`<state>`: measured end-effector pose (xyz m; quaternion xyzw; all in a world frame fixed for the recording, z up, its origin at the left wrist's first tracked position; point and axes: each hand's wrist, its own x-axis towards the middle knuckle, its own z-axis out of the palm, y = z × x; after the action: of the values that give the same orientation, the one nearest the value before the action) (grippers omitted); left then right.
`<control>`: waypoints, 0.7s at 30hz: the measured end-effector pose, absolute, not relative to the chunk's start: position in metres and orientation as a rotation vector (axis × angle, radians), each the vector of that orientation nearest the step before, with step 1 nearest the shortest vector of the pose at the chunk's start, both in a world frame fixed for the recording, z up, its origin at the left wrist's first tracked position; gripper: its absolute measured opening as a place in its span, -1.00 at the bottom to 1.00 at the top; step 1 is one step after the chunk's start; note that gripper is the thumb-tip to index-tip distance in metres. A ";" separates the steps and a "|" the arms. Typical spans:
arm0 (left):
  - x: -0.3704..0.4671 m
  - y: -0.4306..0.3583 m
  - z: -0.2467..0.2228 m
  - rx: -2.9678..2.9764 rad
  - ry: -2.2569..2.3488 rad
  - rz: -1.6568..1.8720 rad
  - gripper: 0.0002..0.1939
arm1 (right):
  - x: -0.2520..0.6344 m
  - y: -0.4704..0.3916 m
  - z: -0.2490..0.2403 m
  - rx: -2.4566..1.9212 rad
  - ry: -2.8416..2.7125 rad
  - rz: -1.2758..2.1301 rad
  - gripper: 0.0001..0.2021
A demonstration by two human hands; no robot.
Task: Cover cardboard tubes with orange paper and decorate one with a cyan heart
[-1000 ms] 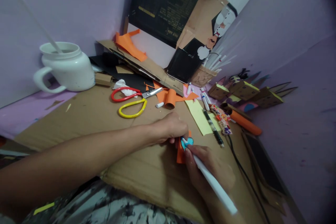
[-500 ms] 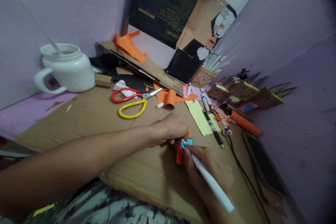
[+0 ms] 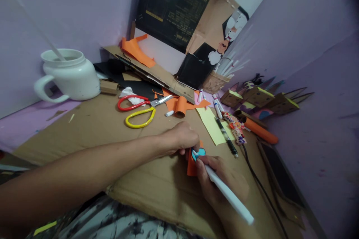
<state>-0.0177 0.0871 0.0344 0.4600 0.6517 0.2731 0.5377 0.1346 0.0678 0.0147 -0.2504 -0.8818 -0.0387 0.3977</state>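
Observation:
My right hand [image 3: 221, 179] is closed around a white marker [image 3: 231, 196], its tip resting on a small blue patch [image 3: 201, 152]. That patch is on a small piece of orange paper [image 3: 192, 168] lying at the front of the cardboard sheet. Curled fingers of my left hand [image 3: 185, 136] grip the paper's left side; the fingertips are partly hidden. Beyond my hands lie a white marker cap [image 3: 169, 113], an orange paper roll [image 3: 180, 106] and scissors [image 3: 153, 102] with one red and one yellow handle.
A white mug [image 3: 70, 76] stands at the back left. To the right are yellow paper [image 3: 209, 125], a black pen [image 3: 227, 138], a floral-covered tool [image 3: 237, 129] with a cord, and several cardboard pieces [image 3: 259, 95]. Brown cardboard [image 3: 92, 123] covers the work surface.
The marker has tilted slightly, its back end shifting a little right and up while its tip stays on the blue patch. My left hand keeps its grip; the view has shifted slightly.

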 end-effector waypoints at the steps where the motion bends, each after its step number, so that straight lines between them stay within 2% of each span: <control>1: -0.018 0.087 0.035 1.093 1.550 0.646 -0.78 | 0.135 0.068 0.015 -0.640 -2.229 -0.092 -0.91; 21: -0.018 0.087 0.035 1.075 1.496 0.680 -0.78 | 0.136 0.066 0.017 -0.639 -2.226 0.010 -0.93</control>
<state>-0.0184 0.0867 0.0350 0.4552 0.6333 0.2880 0.5556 0.1363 0.0659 0.0174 -0.2528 -0.8803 0.0039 0.4013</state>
